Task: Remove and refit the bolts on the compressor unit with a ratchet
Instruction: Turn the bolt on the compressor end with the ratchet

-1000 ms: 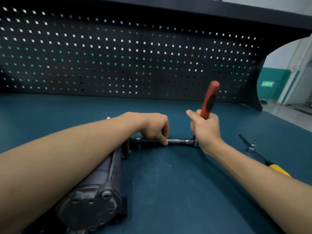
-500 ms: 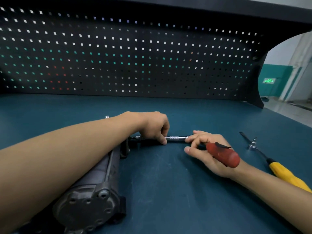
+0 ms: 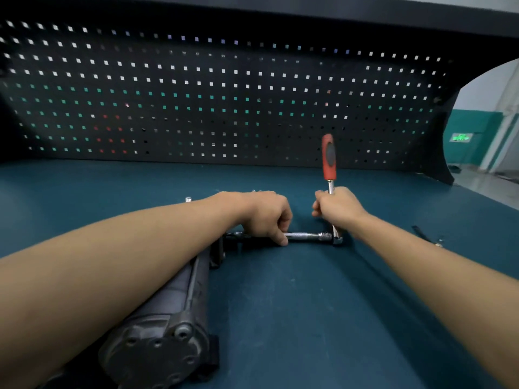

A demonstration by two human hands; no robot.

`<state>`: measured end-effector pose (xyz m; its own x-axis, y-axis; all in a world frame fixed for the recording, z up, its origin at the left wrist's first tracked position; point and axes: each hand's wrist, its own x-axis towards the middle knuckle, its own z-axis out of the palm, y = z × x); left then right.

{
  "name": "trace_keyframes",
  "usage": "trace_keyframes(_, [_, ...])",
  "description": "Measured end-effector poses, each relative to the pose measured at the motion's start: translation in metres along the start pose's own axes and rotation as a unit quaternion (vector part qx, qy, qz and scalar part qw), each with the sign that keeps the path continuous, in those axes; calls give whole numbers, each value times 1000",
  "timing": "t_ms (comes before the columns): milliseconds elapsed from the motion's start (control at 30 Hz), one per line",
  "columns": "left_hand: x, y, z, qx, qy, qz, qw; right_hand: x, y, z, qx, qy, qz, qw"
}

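Right hand [image 3: 337, 209] grips the ratchet [image 3: 329, 158] by its chrome shank, red handle upright, right of the compressor unit [image 3: 168, 318]. Left hand [image 3: 266, 214] pinches the knurled extension bar [image 3: 304, 236] at the unit's far end. The dark, ribbed, cylindrical unit lies on the teal bench [image 3: 309, 318].

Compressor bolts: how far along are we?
Done: ratchet and extension bar are set up at the compressor unit's far end. In hand: left hand grips the bar, right hand grips the upright ratchet's shaft. Left: cannot tell removing from refitting; a small silver piece, possibly a bolt, stands on the bench behind the left forearm.
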<state>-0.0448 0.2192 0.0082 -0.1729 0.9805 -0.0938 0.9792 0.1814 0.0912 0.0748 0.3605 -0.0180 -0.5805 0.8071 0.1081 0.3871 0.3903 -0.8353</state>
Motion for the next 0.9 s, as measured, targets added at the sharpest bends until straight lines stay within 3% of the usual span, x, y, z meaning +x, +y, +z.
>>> trace_keyframes(133, [2,-2,2,2,5,7,1000,20,8,11,-108,8,22,994])
trace_keyframes(300, [1,-4,4,5,12,9,1000,29,8,15,-147,8,14,989])
trace_keyframes(400, [-1,-4,3,-11,15,6,1000,25,10,14,-124,18,-16,992])
trace_keyframes(667, [-4,-2,3,-26,15,8,1000,-8,16,7,0,160,-163,973])
trace_keyframes(900, [-7,-1,1,-39,-3,25,999,-34,26,-2,39,124,-227,965])
